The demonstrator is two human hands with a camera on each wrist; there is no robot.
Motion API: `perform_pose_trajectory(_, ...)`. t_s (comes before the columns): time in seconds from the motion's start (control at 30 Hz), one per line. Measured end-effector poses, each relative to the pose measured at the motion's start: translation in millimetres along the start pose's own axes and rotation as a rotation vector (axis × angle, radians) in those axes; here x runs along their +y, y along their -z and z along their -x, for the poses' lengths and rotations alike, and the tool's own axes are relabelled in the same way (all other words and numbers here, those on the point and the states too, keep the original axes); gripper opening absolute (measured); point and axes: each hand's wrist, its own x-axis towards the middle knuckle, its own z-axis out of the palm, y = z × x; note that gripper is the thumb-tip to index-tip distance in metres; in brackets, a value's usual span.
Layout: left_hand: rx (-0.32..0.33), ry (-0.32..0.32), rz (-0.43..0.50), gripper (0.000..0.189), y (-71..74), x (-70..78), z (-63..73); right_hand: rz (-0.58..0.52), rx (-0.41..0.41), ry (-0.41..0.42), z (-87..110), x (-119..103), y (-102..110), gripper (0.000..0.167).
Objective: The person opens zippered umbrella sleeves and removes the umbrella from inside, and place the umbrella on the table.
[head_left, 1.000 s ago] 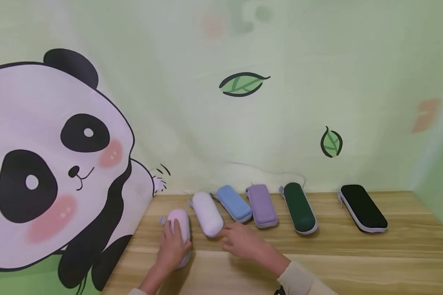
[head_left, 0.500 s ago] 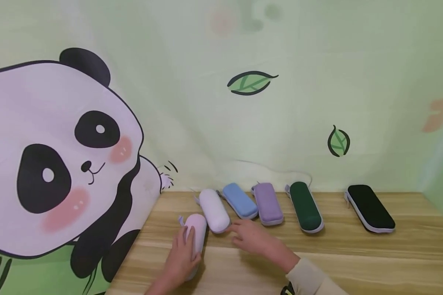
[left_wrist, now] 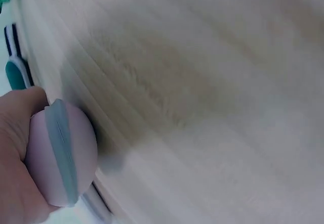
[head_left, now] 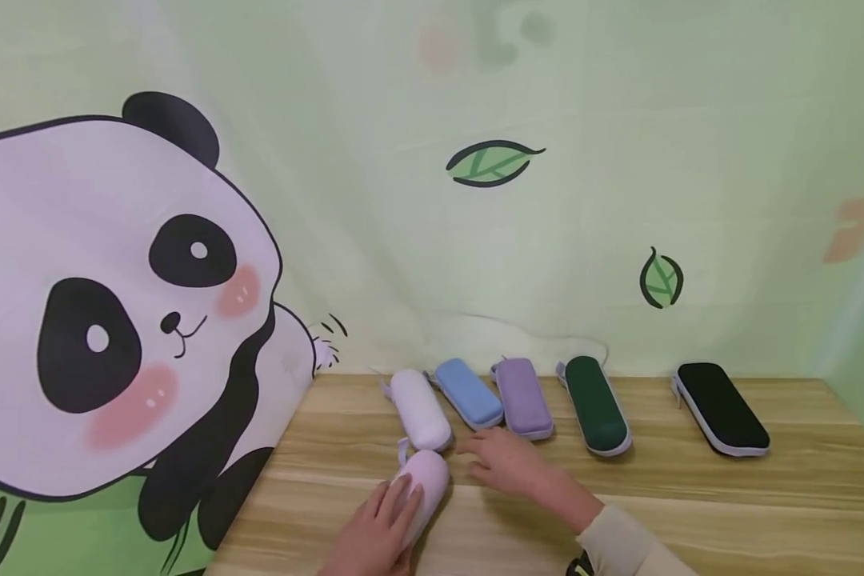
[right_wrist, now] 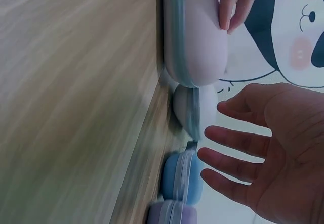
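Observation:
My left hand (head_left: 374, 528) holds a pink zippered glasses case (head_left: 430, 480), with fingers over its top. In the left wrist view the thumb and palm wrap the pink case (left_wrist: 86, 148), its grey zipper running along the side. Just beyond it lies a white glasses case (head_left: 419, 410), close to the pink one's far end. To the right, my right hand (head_left: 507, 464) hovers low over the table near the white and blue cases. The right wrist view shows this right hand (right_wrist: 283, 153) with fingers spread and nothing in them.
A blue case (head_left: 468, 394), a purple case (head_left: 523, 398) and a green case (head_left: 596, 404) lie along the back of the wooden table (head_left: 691, 512). A black case (head_left: 723, 410) sits farther right. Behind stands a panda-printed backdrop (head_left: 374, 240).
My left hand has moved the pink case rightward and nearer to me, from left of the white case to just in front of it. My right hand has drawn slightly away from the white case.

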Motion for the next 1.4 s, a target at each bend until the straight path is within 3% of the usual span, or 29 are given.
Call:
perform_pose_trajectory(0.13, 0.025, -0.215, -0.031, 0.088, 1.3, -2.5, -11.8, 0.013, 0.012, 0.053, 5.0, 10.6, 3.4, 0.028)
perform_pose_trajectory(0.33, 0.095, -0.468, -0.024, 0.086, -3.3, -10.4, -38.9, 0.036, 0.021, 0.108, 7.5, 22.3, 5.4, 0.024)
perform_pose_trajectory(0.57, 0.091, -0.664, 0.000, 0.084, -12.2, -17.5, -68.2, -0.054, -0.113, 0.123, 10.5, 34.6, 19.1, 0.012)
perform_pose_trajectory(0.67, 0.081, -0.692, 0.018, 0.084, -15.4, -18.9, -75.0, -0.095, -0.139, 0.128, 12.2, 39.1, 23.8, 0.020)
perform_pose_trajectory(0.83, 0.065, -0.673, 0.014, 0.081, -22.4, -20.9, -81.9, -0.040, -0.093, 0.095, 16.6, 43.7, 20.7, 0.025)
perform_pose_trajectory(1.17, 0.099, -0.664, 0.034, 0.077, -28.0, -19.4, -90.0, 0.083, -0.028, 0.034, 29.8, 52.1, 9.0, 0.008)
perform_pose_trajectory(1.4, 0.079, -0.645, 0.076, 0.079, -27.8, -20.4, -95.0, 0.104, -0.001, 0.012, 40.2, 58.9, 12.8, 0.010)
